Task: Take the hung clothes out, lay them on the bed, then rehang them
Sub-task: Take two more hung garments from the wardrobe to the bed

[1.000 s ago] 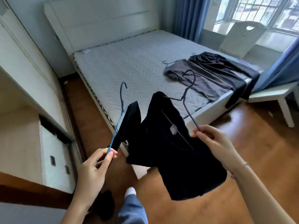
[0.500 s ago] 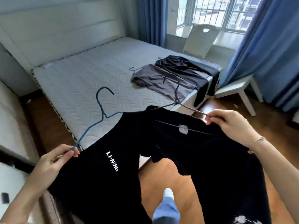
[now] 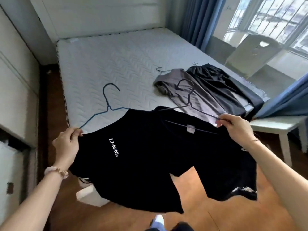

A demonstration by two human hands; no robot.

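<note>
Left hand [image 3: 66, 144] pinches the blue hanger [image 3: 106, 104] end, right hand [image 3: 233, 129] pinches the grey hanger [image 3: 188, 100]; two black shirts [image 3: 150, 155] dangle between and below them, over the bed [image 3: 116, 64] foot edge.

Bed [image 3: 116, 60]: bare white quilted mattress with a chevron stitch pattern, white padded headboard behind. Lying on it, near the right foot corner: one grey garment [image 3: 191, 92] on a thin wire hanger; one black garment [image 3: 221, 82], also on a hanger, just beside it, its lower end draping over the mattress edge.
</note>
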